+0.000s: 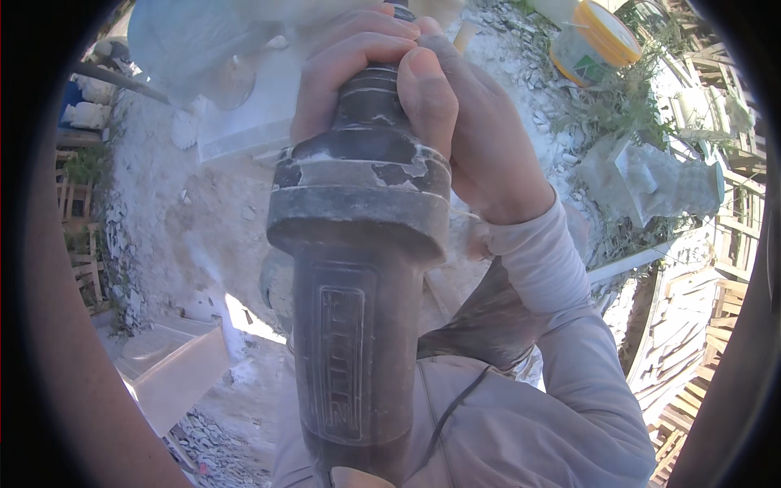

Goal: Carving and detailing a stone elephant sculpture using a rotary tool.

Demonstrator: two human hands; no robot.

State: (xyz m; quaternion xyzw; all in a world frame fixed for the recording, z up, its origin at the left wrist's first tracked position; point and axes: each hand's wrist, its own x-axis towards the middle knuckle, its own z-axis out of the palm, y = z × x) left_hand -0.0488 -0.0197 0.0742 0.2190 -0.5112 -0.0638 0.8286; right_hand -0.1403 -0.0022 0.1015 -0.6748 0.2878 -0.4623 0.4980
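A large, dusty black power tool (350,342) with chipped paint fills the middle of the head view, its narrow, ridged neck pointing toward the top. My left hand (333,81) has its fingers wrapped round that neck from the left, with the wrist hidden behind the tool's body. On the right side my right hand (476,138) grips the same neck, thumb up along the front. Its sleeved forearm runs down to the lower right. What the far end of the neck bears is out of frame or too hazy to tell.
Pale, rubble-strewn ground (154,228) surrounds me. A white bucket with a yellow rim (590,49) lies among weeds at upper right, above crumpled grey plastic (651,183). Pale box-like containers (175,370) sit at lower left and upper left. Wooden pallets (732,317) line the right edge.
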